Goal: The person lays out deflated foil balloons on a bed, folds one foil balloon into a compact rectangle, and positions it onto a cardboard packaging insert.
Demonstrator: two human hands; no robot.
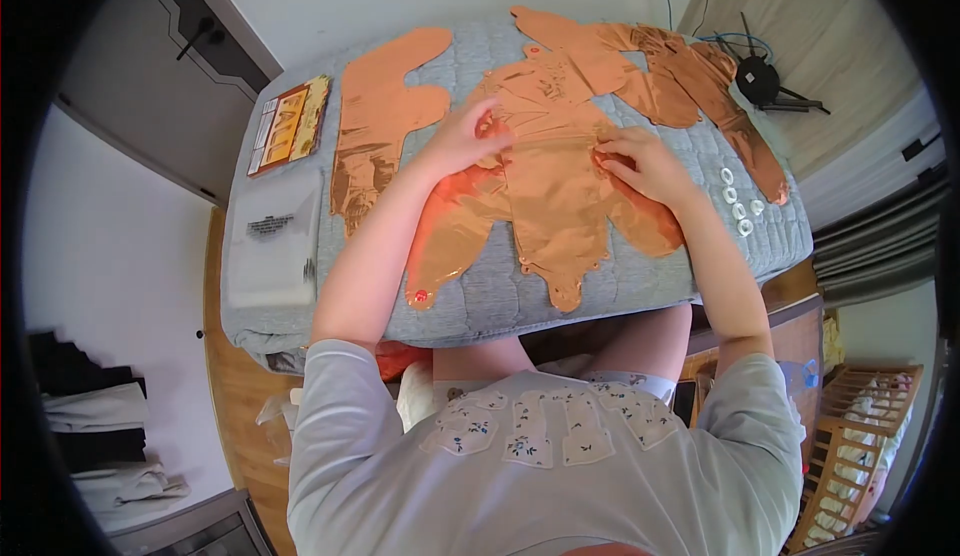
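Observation:
Several flat, shiny copper-coloured foil sheets cover the grey quilted bed. The nearest foil piece (555, 191) has rounded lobes and lies in front of me. My left hand (472, 138) is at its left side, thumb and fingers curved with a gap between them. On its right side my right hand (640, 163) has bent fingers around the foil edge. Another foil piece (375, 96) lies to the left, and a long crumpled one (720, 96) stretches to the right. Small white rings of tape or ribbon (730, 195) rest near the right edge.
A printed picture packet (289, 126) and a clear plastic bag (270, 241) are on the left of the quilted bed (470, 316). A black router with antennas (757, 80) stands at the back right. A wooden crib (850, 436) is at lower right.

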